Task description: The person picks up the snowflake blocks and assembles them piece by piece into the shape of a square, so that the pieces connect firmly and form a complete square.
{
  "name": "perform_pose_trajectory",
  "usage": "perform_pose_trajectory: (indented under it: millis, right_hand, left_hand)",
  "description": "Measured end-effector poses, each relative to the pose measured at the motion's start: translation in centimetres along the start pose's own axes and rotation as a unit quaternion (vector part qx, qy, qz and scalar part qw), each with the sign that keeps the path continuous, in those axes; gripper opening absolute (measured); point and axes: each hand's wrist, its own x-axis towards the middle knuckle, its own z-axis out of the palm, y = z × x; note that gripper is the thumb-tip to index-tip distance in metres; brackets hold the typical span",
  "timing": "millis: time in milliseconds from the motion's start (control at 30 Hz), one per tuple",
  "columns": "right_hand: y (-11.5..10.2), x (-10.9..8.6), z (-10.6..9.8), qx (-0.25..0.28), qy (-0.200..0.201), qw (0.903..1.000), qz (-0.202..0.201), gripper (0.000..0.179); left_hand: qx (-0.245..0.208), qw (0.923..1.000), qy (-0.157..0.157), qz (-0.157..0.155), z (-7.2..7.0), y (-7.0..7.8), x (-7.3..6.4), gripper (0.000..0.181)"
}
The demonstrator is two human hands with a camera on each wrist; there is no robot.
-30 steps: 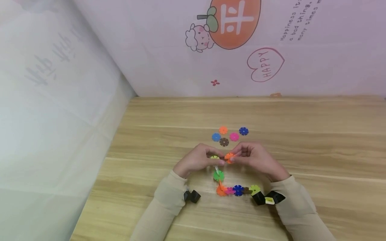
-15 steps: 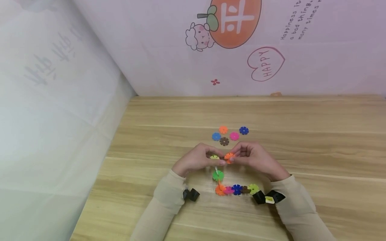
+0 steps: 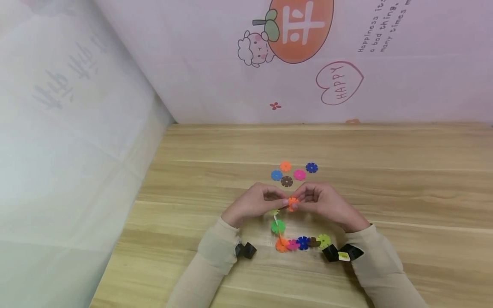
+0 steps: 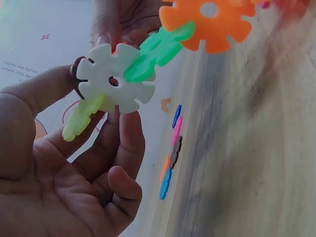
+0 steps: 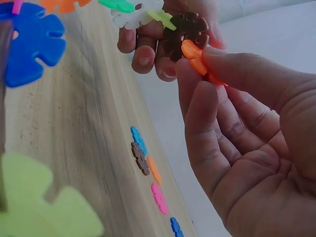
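Observation:
My left hand (image 3: 257, 201) pinches a brown notched plastic disc (image 5: 195, 23) between thumb and fingers. An orange notched disc (image 5: 193, 51) is pinched by my right hand (image 3: 325, 204), its edge meeting the brown one at the slots. From the brown disc a linked chain runs on through a yellow disc (image 4: 81, 118), a white disc (image 4: 101, 64) and a green disc (image 3: 278, 226) to another orange disc (image 3: 282, 244). There it bends right through a pink disc (image 3: 293, 244), a dark blue disc (image 3: 303, 243) and a second brown disc (image 3: 313, 242) to a yellow-green disc (image 3: 323, 241).
Beyond the hands, several loose discs lie flat on the wooden table (image 3: 215, 149): orange (image 3: 286, 166), light blue (image 3: 276, 175), brown (image 3: 286, 182), pink (image 3: 299, 175) and dark blue (image 3: 312, 167). A printed cloth (image 3: 215, 85) hangs behind the table. Black wrist devices (image 3: 249, 250) sit at both cuffs.
The left thumb has shifted right, up to the orange disc, and the two hands have drawn closer. The yellow disc now sits lower, below the left thumb. The loose discs have stayed put.

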Motion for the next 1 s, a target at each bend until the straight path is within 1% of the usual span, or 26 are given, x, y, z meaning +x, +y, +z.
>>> perform_pose_trajectory:
  millis: [133, 233, 333, 433, 567, 667, 800, 900, 1000]
  right_hand:
    - [-0.1, -0.1, -0.1, -0.015, -0.009, 0.9998, 0.002, 0.024]
    - [0.0, -0.1, -0.4, -0.040, -0.001, 0.9991, 0.011, 0.026]
    - [0.2, -0.2, -1.1, -0.064, 0.023, 0.9974, 0.022, 0.032]
    - [0.5, -0.1, -1.7, -0.082, 0.057, 0.9946, 0.030, 0.038]
    - [0.9, 0.3, -2.6, -0.108, 0.095, 0.9892, 0.029, 0.038]
    - [1.2, 0.7, -3.2, -0.134, 0.121, 0.9832, 0.027, 0.033]
    - [1.6, 1.5, -3.7, -0.188, 0.167, 0.9675, 0.023, 0.029]
    - [1.9, 2.1, -4.2, -0.227, 0.192, 0.9547, 0.018, 0.032]
    - [2.3, 2.8, -4.6, -0.251, 0.201, 0.9467, 0.010, 0.041]
  left_hand:
    - [0.003, 1.0000, -0.004, 0.007, 0.2, -0.1, 0.1, 0.019]
    - [0.007, 0.9998, -0.011, 0.012, 0.2, -0.1, 0.1, 0.018]
    - [0.018, 0.9994, -0.018, 0.022, 0.1, -0.1, 0.0, 0.017]
    - [0.034, 0.9988, -0.020, 0.028, 0.1, 0.0, -0.1, 0.017]
    - [0.048, 0.9984, -0.014, 0.026, 0.0, 0.1, -0.2, 0.016]
    - [0.043, 0.9989, -0.010, 0.017, 0.1, 0.2, -0.2, 0.015]
    - [0.039, 0.9992, -0.005, 0.010, 0.0, 0.0, -0.1, 0.014]
    - [0.043, 0.9990, -0.003, 0.010, -0.1, -0.1, 0.0, 0.016]
    - [0.046, 0.9988, -0.004, 0.017, -0.2, -0.1, 0.0, 0.017]
